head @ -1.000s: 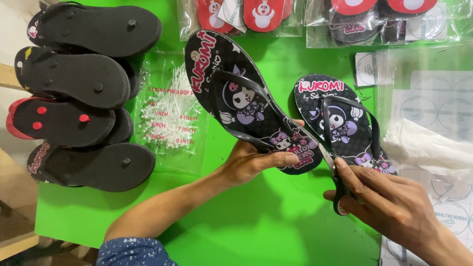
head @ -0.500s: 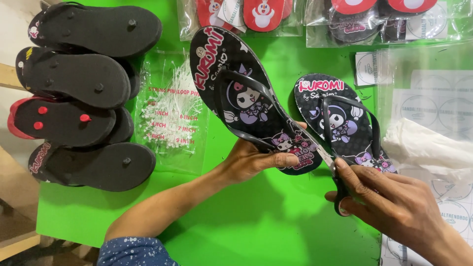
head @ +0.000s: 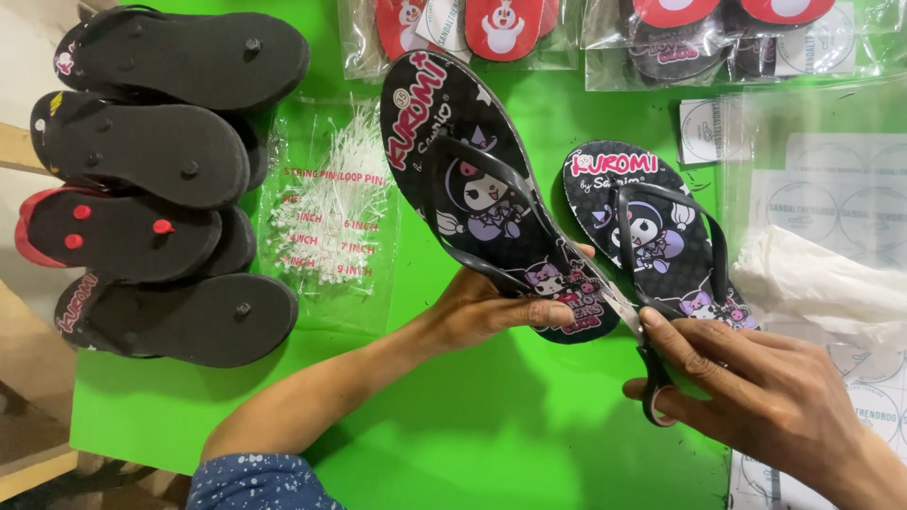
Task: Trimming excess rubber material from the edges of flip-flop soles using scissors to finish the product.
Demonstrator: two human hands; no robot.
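Fingers (head: 529,312) on flip-flop (head: 491,198) — scissors (head: 642,354) alongside

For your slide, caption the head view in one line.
Left hand holds a black cartoon-print flip-flop; right hand brings scissors to it.

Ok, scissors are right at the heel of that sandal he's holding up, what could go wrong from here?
1. The scissors in the right hand sit close to the left hand fingers that grip the sandal; a slip could nick them.
2. The blades could mark the printed footbed or cut the strap.
3. Only the heel end is gripped, so the raised sandal may twist as the blades close.
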